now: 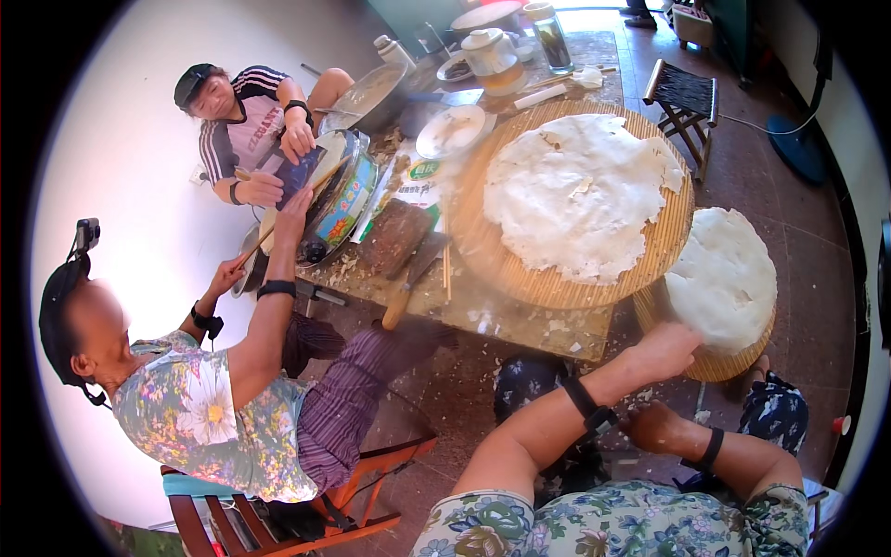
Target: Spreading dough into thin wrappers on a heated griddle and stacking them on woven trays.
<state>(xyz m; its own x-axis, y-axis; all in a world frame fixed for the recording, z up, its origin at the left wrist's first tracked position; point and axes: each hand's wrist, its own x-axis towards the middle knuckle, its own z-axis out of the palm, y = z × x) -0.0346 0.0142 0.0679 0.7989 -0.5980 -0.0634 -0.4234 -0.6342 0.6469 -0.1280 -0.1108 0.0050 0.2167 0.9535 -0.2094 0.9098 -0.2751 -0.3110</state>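
Observation:
My left hand (667, 352) reaches across my lap to the near edge of a stack of thin white flatbread (724, 278). Its fingertips are blurred, and I cannot tell whether they touch the bread or hold a piece of it. That stack lies on a low round woven reed tray (755, 351) beside the table. Nearer my body, my right hand (654, 428) hovers over my lap with its fingers bent; whether anything is in it is hidden. Above my left hand, a larger round reed tray (473, 237) overhangs the table corner, carrying a ragged sheet of white flatbread (578, 202).
Crumbs litter the wooden table (501, 324). A wooden-handled blade (411, 282) juts over its front edge. At left, one person holds a wooden stick (261, 240) over a round griddle (341, 202); another grips a dark blue sheet (298, 177). A folding stool (682, 97) stands at far right.

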